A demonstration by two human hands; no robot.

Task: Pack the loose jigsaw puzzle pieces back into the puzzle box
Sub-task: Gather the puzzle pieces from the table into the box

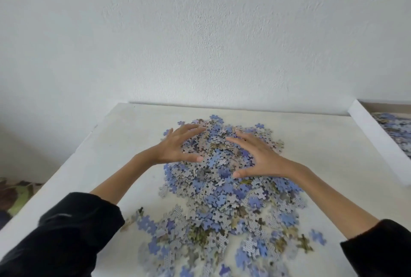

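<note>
A big heap of loose jigsaw pieces, blue, grey and olive, covers the middle of the white table. My left hand lies on the heap's far left side, fingers spread and straight. My right hand lies on the far right side of the heap, fingers spread, thumb pointing inward. Both palms face each other across the top of the pile. The puzzle box, white-walled, stands at the right edge of the view with several pieces inside.
A white wall rises right behind the table's far edge. The table's left edge drops to a floor with a patterned fabric. Scattered pieces reach the near edge of the table.
</note>
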